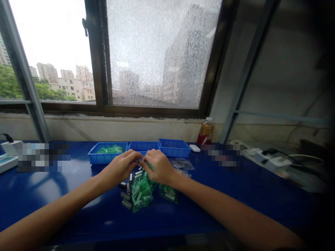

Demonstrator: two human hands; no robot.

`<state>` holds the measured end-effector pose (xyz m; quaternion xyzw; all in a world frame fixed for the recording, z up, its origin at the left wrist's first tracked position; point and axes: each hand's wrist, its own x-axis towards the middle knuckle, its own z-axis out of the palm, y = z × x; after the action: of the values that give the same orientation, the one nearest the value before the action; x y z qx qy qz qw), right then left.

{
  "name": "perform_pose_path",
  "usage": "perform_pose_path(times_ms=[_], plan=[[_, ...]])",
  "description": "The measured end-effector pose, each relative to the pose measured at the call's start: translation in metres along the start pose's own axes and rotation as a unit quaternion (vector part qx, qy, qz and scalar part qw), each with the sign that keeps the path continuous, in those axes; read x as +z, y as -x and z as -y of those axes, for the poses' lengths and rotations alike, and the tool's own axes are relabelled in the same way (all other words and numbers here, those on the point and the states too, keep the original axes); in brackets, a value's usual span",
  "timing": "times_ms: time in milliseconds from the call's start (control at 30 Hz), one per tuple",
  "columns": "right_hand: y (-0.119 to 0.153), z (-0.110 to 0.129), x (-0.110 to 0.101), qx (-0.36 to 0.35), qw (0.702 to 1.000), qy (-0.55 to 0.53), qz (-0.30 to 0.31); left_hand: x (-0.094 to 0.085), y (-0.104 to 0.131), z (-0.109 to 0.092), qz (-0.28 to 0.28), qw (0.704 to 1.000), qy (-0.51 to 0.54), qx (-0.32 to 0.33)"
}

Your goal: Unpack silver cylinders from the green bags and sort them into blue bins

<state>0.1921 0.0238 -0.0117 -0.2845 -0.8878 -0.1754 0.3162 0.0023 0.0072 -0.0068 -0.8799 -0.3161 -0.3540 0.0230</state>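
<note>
My left hand [127,162] and my right hand [159,165] meet over the table, fingertips pinched close together. Between them is something small, mostly covered by the fingers, with a bit of blue showing; its kind cannot be made out. Below the hands lies a green plastic bag [142,191] with silvery pieces in it. Several loose silver-grey, block-like pieces [126,204] are scattered at the bag's left side. Another green bag [168,192] with similar pieces rests under my right wrist.
Three blue trays stand behind the hands: the left tray [98,160] holds green plastic, beside a middle tray [143,143] and a right tray [175,152]. Clear bags [182,163], a white case [194,148] and a bottle [206,132] are to the right. Power strips [274,164] lie farther right.
</note>
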Motion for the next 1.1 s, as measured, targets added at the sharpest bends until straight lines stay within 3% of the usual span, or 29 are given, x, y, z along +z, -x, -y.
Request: perform_pose_path(times_ms=[267,667,1100], plan=[[0.0013,-0.0009,0.0047,-0.016,1.0,0.018,0.017,0.0001,-0.0004,-0.0011,0.017,1.0,0.004,-0.021],[0.0006,0.0,0.0035,-0.019,0.999,0.04,0.021,-0.0005,-0.0006,-0.0054,-0.015,0.999,-0.006,-0.034],[0.0017,0.0034,0.0037,-0.035,0.998,0.054,0.009,-0.0003,-0.0009,-0.0063,-0.009,0.999,0.017,-0.032]])
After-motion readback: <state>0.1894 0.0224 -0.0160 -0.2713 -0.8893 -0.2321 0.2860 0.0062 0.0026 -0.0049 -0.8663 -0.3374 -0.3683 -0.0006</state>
